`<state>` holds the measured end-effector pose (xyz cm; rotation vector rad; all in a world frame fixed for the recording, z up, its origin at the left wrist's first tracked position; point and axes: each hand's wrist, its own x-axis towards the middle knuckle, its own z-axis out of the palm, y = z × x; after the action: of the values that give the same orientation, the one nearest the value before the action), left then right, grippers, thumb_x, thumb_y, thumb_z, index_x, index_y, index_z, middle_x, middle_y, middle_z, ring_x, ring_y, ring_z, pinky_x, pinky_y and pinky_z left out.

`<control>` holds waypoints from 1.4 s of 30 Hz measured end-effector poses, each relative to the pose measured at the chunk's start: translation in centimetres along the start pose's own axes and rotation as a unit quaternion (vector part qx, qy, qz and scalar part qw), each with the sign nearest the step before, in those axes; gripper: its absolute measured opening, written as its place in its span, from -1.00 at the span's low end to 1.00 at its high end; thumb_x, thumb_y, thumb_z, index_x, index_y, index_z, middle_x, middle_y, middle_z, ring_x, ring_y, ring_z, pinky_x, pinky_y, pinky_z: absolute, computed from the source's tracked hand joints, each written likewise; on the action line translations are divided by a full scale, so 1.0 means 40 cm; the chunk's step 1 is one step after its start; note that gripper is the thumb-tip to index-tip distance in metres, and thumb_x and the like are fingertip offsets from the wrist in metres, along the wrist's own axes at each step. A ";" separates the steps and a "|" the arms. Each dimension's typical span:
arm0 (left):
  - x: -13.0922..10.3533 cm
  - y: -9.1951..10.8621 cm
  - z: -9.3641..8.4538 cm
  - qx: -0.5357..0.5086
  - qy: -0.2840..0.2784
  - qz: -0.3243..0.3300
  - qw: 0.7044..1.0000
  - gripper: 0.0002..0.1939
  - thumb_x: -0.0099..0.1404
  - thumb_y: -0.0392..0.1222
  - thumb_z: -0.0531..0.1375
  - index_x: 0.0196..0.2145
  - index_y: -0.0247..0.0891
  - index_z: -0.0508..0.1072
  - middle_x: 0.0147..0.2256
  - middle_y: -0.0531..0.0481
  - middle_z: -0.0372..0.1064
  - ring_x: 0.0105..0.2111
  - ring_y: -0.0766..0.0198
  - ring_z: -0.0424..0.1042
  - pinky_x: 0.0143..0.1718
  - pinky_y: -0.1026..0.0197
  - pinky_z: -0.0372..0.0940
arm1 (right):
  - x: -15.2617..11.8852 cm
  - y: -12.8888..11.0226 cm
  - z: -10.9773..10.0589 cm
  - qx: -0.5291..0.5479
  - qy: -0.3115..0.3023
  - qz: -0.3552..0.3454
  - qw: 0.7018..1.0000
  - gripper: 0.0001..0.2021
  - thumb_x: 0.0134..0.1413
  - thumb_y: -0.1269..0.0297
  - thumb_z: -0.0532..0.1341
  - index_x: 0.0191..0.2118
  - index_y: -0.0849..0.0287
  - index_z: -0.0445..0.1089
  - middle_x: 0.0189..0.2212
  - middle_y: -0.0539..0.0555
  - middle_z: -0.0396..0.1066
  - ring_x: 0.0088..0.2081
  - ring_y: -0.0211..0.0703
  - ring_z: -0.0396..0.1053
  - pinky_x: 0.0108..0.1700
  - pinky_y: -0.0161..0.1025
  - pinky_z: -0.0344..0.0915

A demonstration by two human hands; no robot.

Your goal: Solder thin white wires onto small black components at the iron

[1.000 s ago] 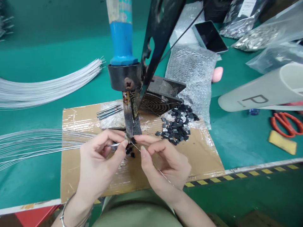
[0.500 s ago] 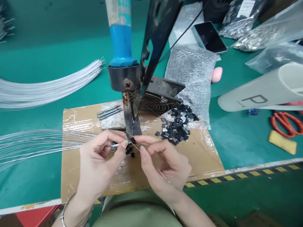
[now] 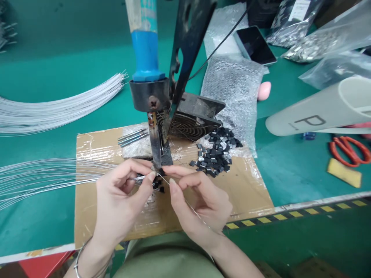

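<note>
Left hand (image 3: 124, 197), head view: fingers pinched on smooth, pale wires (image 3: 87, 180), just below the scorched metal tip (image 3: 156, 152) of the soldering iron (image 3: 145, 54).
Right hand (image 3: 203, 202): fingers narrowed on a fine silvery strand (image 3: 164, 179) slanting toward that tip.
Black pieces (image 3: 216, 154): small, flat, rectangular, heaped on glossy-taped cardboard (image 3: 246, 193).
Frosted cylinder (image 3: 298, 114): printed with a large "P"; smaller lettering unreadable.
Bag label (image 3: 299, 10): white, illegible.
</note>
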<state>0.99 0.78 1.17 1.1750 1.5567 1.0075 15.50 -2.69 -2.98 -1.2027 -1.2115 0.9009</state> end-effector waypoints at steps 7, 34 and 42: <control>0.001 -0.006 -0.002 0.005 -0.004 0.000 1.000 -0.90 0.21 -0.35 0.40 -0.43 -0.21 0.60 -0.32 0.02 0.61 -0.37 0.32 0.53 -0.42 0.40 0.31 | 0.002 -0.003 0.005 -0.026 0.007 -0.003 1.000 -0.81 0.27 0.52 0.30 -0.28 0.07 0.39 -0.07 0.14 0.70 -0.10 -0.06 0.71 0.00 -0.16 0.65; -0.006 -0.016 -0.005 -0.001 -0.023 0.027 0.999 -0.84 0.27 -0.39 0.37 -0.39 -0.14 0.60 -0.30 0.13 0.61 -0.30 0.41 0.54 -0.33 0.48 0.34 | 0.010 -0.008 0.007 -0.117 0.020 -0.095 0.988 -0.78 0.19 0.58 0.33 -0.26 0.08 0.38 -0.19 0.13 0.73 -0.25 -0.10 0.72 -0.15 -0.26 0.66; -0.008 -0.015 -0.007 0.011 -0.013 0.028 0.999 -0.87 0.26 -0.36 0.38 -0.39 -0.14 0.62 -0.29 0.08 0.61 -0.29 0.35 0.54 -0.36 0.43 0.34 | 0.010 -0.009 0.008 -0.113 0.016 -0.102 0.988 -0.78 0.20 0.59 0.33 -0.25 0.10 0.39 -0.18 0.14 0.72 -0.20 -0.10 0.72 -0.12 -0.26 0.67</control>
<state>0.63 0.30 0.71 1.2485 1.5257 1.0091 15.21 -2.29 -2.58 -1.2390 -1.4104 0.6012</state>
